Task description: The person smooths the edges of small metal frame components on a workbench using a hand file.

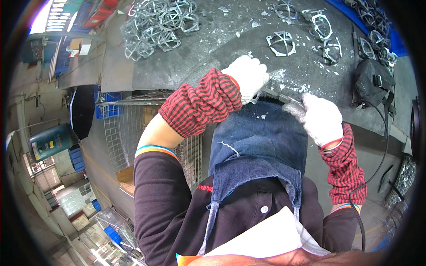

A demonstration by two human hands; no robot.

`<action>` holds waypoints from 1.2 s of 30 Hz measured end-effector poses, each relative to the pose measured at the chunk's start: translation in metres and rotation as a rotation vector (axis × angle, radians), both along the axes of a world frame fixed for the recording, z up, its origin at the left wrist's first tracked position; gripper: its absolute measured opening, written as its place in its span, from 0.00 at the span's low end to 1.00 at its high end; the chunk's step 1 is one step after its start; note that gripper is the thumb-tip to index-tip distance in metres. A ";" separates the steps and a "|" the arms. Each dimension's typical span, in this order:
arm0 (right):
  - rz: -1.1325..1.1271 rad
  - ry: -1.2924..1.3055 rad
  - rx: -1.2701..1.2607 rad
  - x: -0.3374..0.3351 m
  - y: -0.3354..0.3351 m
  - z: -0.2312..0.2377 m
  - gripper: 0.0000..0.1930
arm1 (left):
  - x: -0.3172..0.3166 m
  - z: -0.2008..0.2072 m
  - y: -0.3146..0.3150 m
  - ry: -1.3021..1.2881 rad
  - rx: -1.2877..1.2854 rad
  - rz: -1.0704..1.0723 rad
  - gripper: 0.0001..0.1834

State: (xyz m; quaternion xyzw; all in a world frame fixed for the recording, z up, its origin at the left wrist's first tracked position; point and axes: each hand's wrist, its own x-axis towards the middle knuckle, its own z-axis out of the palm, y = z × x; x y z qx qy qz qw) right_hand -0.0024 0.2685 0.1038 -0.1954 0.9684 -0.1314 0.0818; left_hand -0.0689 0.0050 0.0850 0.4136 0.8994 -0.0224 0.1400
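Both my hands wear white gloves, with red-and-black checked sleeves above them. My left hand [247,79] is closed at the near edge of the dark worktable, and a bit of silvery metal part [255,98] shows beneath its fingers; most of that part is hidden. Held in my closed right hand [323,119], a thin grey metal tool [284,96] points left toward the left hand. Its exact kind is hard to make out. The glove's fingertips look grey with dirt. Below the hands hangs my blue denim apron [259,133], with small flakes on it.
A pile of openwork metal castings [157,26] lies at the far left of the worktable [199,57]. Several loose castings [281,43] and pale chips lie farther right. A black mesh bag [374,80] with a cable [384,142] is at the right. Wire cages [124,137] stand left below.
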 end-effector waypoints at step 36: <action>-0.599 -1.147 -0.475 0.031 0.003 -0.008 0.21 | 0.045 -0.027 -0.021 -0.031 0.237 0.693 0.71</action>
